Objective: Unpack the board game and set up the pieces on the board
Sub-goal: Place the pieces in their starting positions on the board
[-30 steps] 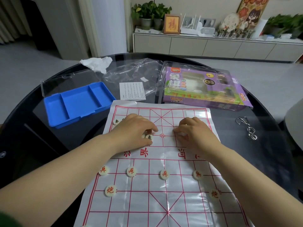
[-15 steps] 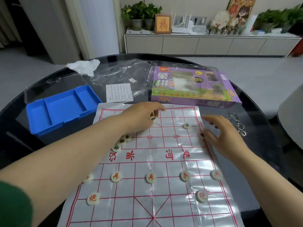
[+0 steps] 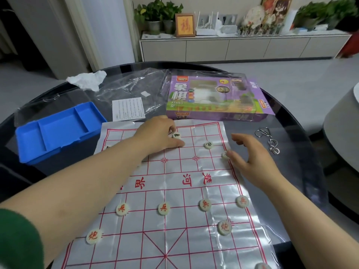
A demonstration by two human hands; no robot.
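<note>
A small round piece [image 3: 176, 135] lettered in black is pinched between the thumb and fingertips of the left hand [image 3: 158, 135], over the far rows of the board [image 3: 174, 191]; whether it touches the sheet cannot be told. The right hand [image 3: 252, 160] is held loosely spread, gripping nothing, with a fingertip against an edge piece [image 3: 225, 155] on the board's right border, its letter half covered. A third black piece [image 3: 208, 145] lies between the two hands. Part of the board's left side is hidden under the left forearm, and its near end is cut off by the frame, as is a corner piece [image 3: 262, 265] at the bottom right. Four red soldier pieces [image 3: 163, 208] are lined across the near half, and two red cannon pieces [image 3: 224, 227] sit a row nearer. The board is a glossy, creased sheet with a red grid, laid with its long axis running away from the person, and its river lettering is seen upside down. It lies on a dark, round glass counter [image 3: 291, 117]. A purple game box [image 3: 213, 98], its print blurred, lies just beyond the board's far edge, long side parallel to it. A blue tray [image 3: 58, 131], a leaflet [image 3: 128, 109], a clear bag [image 3: 132, 84] and a crumpled tissue [image 3: 87, 79] lie to the left, and a wire puzzle [image 3: 268, 140] to the right. Behind, a low sideboard [image 3: 233, 47] with potted plants [image 3: 155, 14] is set against the wall.
</note>
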